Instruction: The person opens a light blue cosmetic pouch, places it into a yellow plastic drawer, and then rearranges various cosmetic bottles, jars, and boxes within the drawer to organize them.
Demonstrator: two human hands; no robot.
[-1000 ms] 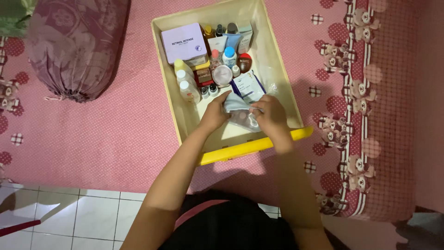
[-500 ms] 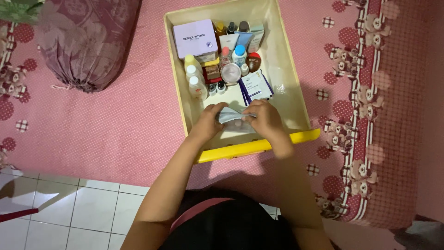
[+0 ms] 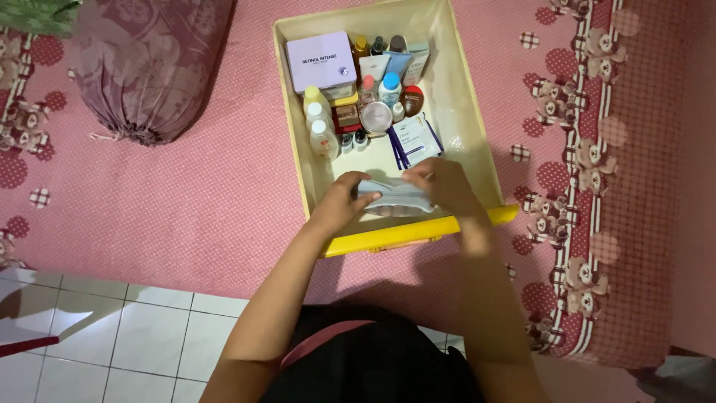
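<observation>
Both hands, left hand (image 3: 339, 203) and right hand (image 3: 447, 186), in closed grip on a grey-blue soft pouch (image 3: 395, 200), held low over near end of cream drawer (image 3: 477, 142), not yet laid beside bottles (image 3: 321, 123) far inside.

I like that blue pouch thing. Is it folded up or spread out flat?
Folded, or at least bunched. The pale blue pouch sits pressed together between the left hand and right hand, low in the drawer.
</observation>
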